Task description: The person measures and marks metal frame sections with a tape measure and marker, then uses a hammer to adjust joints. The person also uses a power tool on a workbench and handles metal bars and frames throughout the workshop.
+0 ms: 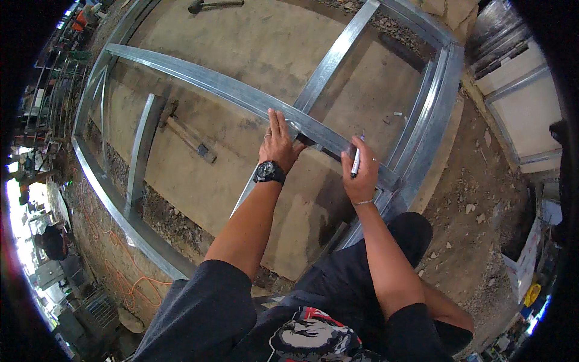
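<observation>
My left hand (278, 145), with a black watch on its wrist, rests on the near edge of a long galvanized metal channel (211, 83). Its fingers are stretched over the channel and the thumb stands apart. A thin silver strip (243, 196) shows beside my left forearm; its upper part is hidden by the hand, and I cannot tell its kind. My right hand (362, 175) pinches a white marker (356, 161) with a black end pointing down, close to the channel's near side. A second metal channel (338, 54) meets the long one from the far side.
Metal frame edges (446, 78) surround brown boards (241, 36). A hammer (190, 136) lies left of my left hand, a mallet (214, 5) at the far edge. An orange cord (129, 286) winds over the ground at left. A panel (518, 90) stands at right.
</observation>
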A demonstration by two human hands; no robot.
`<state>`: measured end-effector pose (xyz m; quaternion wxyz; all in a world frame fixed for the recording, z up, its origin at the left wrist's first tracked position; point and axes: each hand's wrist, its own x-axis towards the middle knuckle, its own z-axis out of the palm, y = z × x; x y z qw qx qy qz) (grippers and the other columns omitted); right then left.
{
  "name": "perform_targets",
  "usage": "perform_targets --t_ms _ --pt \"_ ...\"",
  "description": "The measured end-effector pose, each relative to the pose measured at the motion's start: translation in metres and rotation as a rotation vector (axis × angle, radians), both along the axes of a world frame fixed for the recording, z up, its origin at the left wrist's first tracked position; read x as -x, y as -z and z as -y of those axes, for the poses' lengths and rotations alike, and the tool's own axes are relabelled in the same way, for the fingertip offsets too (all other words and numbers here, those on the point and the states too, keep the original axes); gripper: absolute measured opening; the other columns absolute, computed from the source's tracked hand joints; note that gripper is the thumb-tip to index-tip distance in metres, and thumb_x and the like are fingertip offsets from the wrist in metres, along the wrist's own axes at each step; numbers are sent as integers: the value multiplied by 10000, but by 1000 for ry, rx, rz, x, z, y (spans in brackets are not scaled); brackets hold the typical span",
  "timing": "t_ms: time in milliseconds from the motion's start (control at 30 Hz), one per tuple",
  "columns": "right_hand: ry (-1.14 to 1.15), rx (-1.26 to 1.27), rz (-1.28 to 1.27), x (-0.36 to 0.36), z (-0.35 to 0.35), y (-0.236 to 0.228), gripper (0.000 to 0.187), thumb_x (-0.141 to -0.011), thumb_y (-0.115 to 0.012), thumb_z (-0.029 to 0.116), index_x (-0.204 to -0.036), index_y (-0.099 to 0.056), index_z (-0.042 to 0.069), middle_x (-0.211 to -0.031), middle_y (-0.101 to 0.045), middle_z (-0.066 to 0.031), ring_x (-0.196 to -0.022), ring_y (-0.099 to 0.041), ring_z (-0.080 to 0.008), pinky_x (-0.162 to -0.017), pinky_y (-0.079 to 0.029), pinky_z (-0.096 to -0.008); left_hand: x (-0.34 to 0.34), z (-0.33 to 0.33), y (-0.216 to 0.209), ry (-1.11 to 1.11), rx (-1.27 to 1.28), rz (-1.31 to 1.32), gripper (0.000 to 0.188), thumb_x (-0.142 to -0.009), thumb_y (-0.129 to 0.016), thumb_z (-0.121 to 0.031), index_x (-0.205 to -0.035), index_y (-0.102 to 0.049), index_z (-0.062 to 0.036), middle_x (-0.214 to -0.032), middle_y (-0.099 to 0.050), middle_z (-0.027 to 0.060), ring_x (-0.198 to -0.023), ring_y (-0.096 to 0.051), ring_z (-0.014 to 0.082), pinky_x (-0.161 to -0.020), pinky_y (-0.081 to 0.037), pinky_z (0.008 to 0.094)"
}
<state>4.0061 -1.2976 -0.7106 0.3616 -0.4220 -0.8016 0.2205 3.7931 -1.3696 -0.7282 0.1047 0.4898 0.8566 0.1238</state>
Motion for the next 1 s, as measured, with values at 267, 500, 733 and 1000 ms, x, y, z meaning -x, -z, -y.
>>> perform_targets --t_ms 267,500,733,1000 --pt "-4 57 3 -4 3 4 415 -921 -701 178 -1297 -599 33 -1162 -684 -185 -1089 -630 -386 -970 -475 -466 5 4 9 -30 16 -52 1146 -779 -841 -474 -1603 -193 -11 -1691 -138 235 -1213 -611 462 -926 -568 503" --pt "190 168 -211 -14 4 3 297 -1022 -601 197 -1256 -647 22 -1154 -702 -175 -1086 -654 -334 -974 -481 -430 -2 -4 8 -10 37 -40 1130 -792 -831 -459 -1600 -189 1 -1696 -133 221 -1177 -628 467 -921 -572 492" --pt "426 407 -489 -27 -2 0 335 -1051 -606 249 -1263 -644 -8 -1128 -704 -110 -1041 -663 -194 -918 -515 -316 1 -3 4 -10 54 -47 1105 -825 -803 -467 -1602 -174 5 -1695 -127 229 -1137 -643 463 -905 -573 488" --pt "486 506 -632 -28 -3 -3 362 -1053 -602 293 -1243 -666 -9 -1086 -721 -123 -936 -670 -171 -871 -541 -319 -2 -3 -4 -20 56 -7 1106 -832 -801 -458 -1610 -162 0 -1699 -122 218 -1143 -636 467 -924 -559 493"
